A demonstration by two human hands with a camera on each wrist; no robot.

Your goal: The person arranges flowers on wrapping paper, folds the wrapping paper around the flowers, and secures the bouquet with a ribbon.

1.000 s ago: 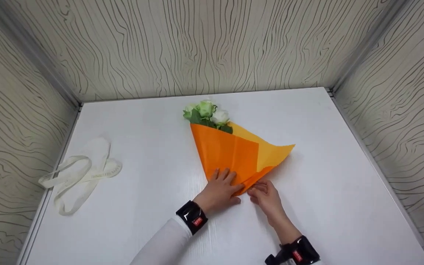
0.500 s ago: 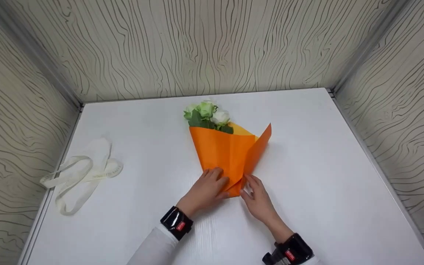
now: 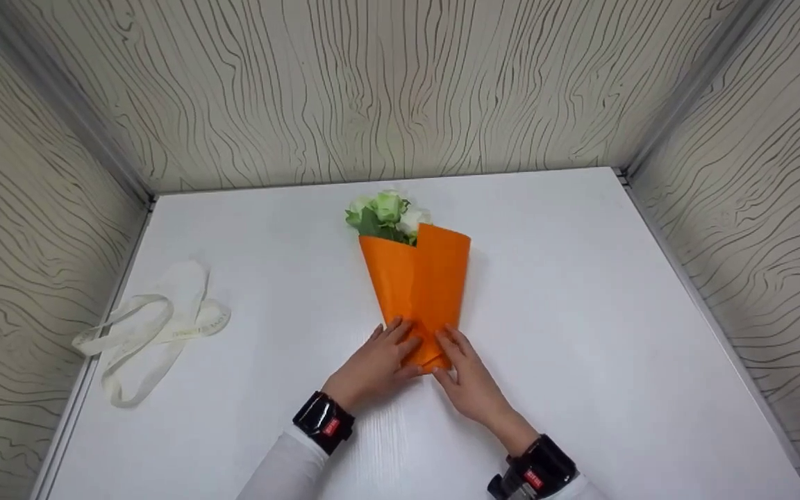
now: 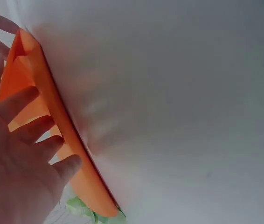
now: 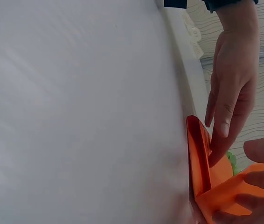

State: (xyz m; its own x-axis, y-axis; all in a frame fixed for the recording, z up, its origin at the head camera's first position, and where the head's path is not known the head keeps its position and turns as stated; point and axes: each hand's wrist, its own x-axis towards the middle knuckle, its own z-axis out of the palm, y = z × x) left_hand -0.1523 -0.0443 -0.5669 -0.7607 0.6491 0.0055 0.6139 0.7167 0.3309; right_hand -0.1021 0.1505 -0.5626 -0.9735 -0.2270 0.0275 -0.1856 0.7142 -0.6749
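Note:
A bouquet of pale green and white roses lies on the white table, its heads showing above orange wrapping paper. Both sides of the paper are folded over the stems, which are hidden inside. My left hand rests on the lower left of the wrap with its fingers extended. At the lower right edge, my right hand touches the paper with fingers fairly straight. In the left wrist view the left fingers spread over the orange paper. The right wrist view shows the wrap's folded bottom end between the hands.
A cream ribbon with printed letters lies in loose loops at the table's left edge. Wood-grain panels stand along the back and both sides of the white table.
The paper's right flap, spread out to the right before, has swung left and now lies over the front of the bouquet. Both hands have shifted slightly left.

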